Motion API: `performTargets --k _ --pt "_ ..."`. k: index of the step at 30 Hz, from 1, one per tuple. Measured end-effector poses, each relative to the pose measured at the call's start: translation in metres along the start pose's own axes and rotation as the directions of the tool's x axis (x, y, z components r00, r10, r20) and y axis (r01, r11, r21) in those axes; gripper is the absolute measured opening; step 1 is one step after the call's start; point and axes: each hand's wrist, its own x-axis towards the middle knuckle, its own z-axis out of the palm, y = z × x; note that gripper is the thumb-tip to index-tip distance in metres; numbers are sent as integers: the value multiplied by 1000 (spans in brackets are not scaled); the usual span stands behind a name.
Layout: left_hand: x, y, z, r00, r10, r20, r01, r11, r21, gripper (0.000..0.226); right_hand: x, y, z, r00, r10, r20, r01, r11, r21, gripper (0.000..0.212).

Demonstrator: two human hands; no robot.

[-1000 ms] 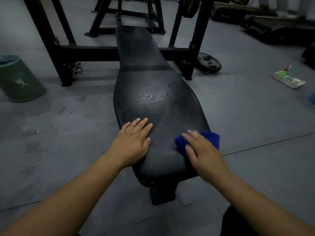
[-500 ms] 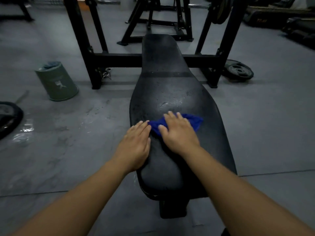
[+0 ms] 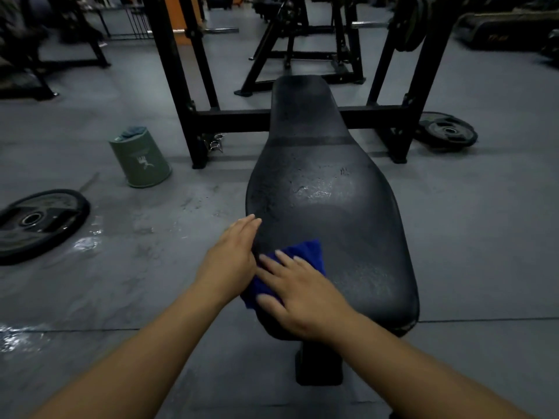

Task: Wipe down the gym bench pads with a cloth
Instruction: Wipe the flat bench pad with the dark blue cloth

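Observation:
A black gym bench pad (image 3: 338,219) runs away from me, wide at the near end and narrow at the far end, with a wet sheen in its middle. A blue cloth (image 3: 305,252) lies on the pad's near left edge. My right hand (image 3: 298,293) presses flat on the cloth with fingers spread. My left hand (image 3: 231,258) rests flat against the pad's left edge, right beside the cloth, fingers straight. Part of the cloth is hidden under my right hand.
A black rack frame (image 3: 193,116) crosses behind the bench. A green bucket (image 3: 140,160) stands on the floor to the left, a weight plate (image 3: 36,223) lies at far left, another weight plate (image 3: 446,133) at right. Wet patches mark the grey floor.
My right hand swept the cloth from the pad's near right edge across to its near left edge. My left hand stayed on the left edge. My view lifted and shifted.

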Motion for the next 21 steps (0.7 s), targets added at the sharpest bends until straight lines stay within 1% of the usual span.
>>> performTargets --k 1,2,3,4,5,6,7,8,9,11,12,13,14,15,16,18,19,20,21 --pt "-1 1 -2 1000 17 -1 -17 1000 14 61 -23 10 -4 1000 -25 8 25 1000 5 67" --pt "-3 5 -1 999 43 4 -43 999 18 57 -41 28 -9 1000 14 -2 -14 1000 6 71" --pt "-5 12 1 998 68 17 -68 998 15 54 -54 51 -13 993 112 -46 -111 994 11 75" --pt "-6 19 5 996 90 28 -90 996 10 52 -61 75 -19 964 238 -118 -238 971 13 77" --pt "-6 26 9 994 108 25 -108 994 7 52 -57 98 -23 913 371 -170 -377 926 -1 77" --pt "-5 30 14 993 117 23 -117 993 11 52 -46 111 -27 852 486 -193 -498 867 -13 75" --pt "-3 33 17 992 124 27 -125 992 23 52 -29 110 -28 806 555 -207 -570 822 -15 72" --pt "-2 34 19 991 130 43 -132 991 40 53 -13 100 -26 797 568 -207 -584 811 -21 68" --pt "-1 34 21 990 131 61 -134 989 56 53 -2 83 -22 827 530 -188 -544 838 -30 66" --pt "1 31 23 989 123 81 -129 988 82 55 -10 45 -11 943 308 -129 -315 948 -41 70" --pt "3 29 24 988 125 87 -133 987 91 54 -28 36 -11 973 216 -82 -219 976 -22 74" --pt "5 27 25 987 131 89 -140 986 95 52 -48 39 -15 982 180 -49 -179 984 20 77" --pt "6 26 26 986 135 97 -144 985 95 52 -60 54 -19 982 185 -41 -184 982 34 78" --pt "7 25 26 985 135 103 -145 985 97 52 -64 77 -23 969 237 -63 -237 971 15 77" --pt "8 24 27 986 134 102 -145 984 102 52 -57 100 -29 939 327 -102 -330 944 -8 74" --pt "10 22 28 987 133 93 -142 984 106 53 -13 129 -37 846 509 -158 -517 856 -12 65" --pt "13 20 29 988 126 94 -136 984 115 53 15 130 -37 812 556 -179 -565 825 -1 63" --pt "15 18 30 990 115 83 -125 984 126 56 38 123 -34 804 564 -190 -573 819 6 62" --pt "19 16 33 992 110 68 -118 985 128 62 53 112 -30 831 527 -176 -536 844 0 62"
